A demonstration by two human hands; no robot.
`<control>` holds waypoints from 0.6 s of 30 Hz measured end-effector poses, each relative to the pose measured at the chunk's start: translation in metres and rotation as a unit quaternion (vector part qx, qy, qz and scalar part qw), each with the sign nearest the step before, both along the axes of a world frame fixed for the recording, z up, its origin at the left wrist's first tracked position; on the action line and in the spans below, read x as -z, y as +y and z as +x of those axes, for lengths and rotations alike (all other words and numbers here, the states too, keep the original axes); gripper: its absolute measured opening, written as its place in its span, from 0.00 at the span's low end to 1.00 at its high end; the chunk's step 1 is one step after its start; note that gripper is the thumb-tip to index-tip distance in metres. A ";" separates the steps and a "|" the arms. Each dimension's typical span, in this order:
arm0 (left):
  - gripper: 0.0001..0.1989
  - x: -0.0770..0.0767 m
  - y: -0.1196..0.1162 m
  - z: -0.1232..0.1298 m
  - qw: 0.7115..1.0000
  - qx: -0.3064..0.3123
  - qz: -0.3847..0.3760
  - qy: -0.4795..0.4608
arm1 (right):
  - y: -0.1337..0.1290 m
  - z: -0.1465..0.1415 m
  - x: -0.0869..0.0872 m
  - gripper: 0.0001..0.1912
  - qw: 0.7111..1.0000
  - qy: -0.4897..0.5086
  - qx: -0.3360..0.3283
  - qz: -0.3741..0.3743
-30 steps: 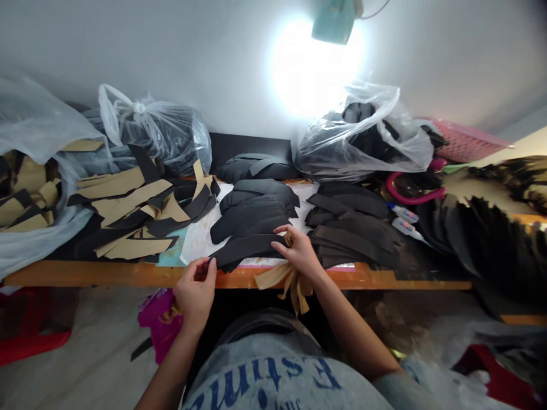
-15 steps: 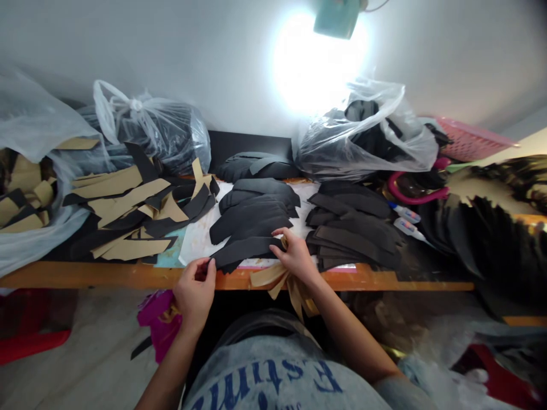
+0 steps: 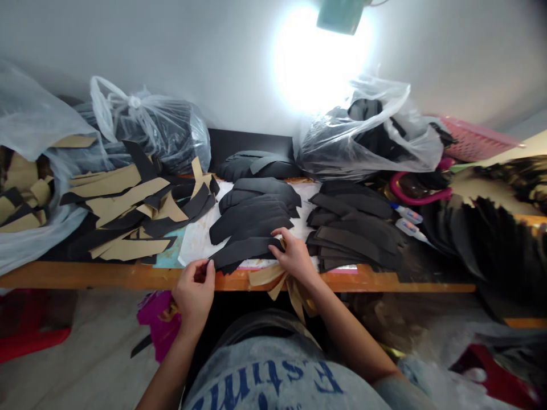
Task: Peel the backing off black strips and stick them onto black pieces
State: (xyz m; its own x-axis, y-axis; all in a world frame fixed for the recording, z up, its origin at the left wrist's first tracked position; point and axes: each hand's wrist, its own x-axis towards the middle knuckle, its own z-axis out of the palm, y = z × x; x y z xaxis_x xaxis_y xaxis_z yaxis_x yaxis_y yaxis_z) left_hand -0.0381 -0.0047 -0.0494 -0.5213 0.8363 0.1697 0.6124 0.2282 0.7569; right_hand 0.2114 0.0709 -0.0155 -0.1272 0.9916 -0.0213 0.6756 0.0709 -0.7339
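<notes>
A curved black strip (image 3: 245, 250) lies across the front of a stack, stretched between my two hands. At its left tip, the thumb and fingers of my left hand (image 3: 196, 287) pinch the edge. My right hand (image 3: 293, 253) grips the strip's right end, and several tan strips (image 3: 273, 277) hang from under that palm over the table edge. Just behind are more stacked black strips (image 3: 252, 219) on a white sheet (image 3: 194, 242). To the right of my right hand lies another pile of dark strips (image 3: 350, 228).
Loose tan and black offcuts (image 3: 128, 199) are heaped at the left. Knotted clear bags (image 3: 149, 128) and an open plastic bag (image 3: 367, 136) stand against the wall. Two small glue bottles (image 3: 410, 222) lie at the right, near a pink basket (image 3: 478, 139). The wooden table edge (image 3: 128, 276) runs in front.
Both hands hold nearly the same place on the black strip. The view has shifted very slightly; nothing else has visibly moved.
</notes>
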 end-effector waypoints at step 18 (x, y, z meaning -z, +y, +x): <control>0.36 -0.015 0.008 -0.019 0.955 0.016 -0.127 0.268 | 0.002 0.021 0.002 0.12 0.994 -0.098 -0.039 0.013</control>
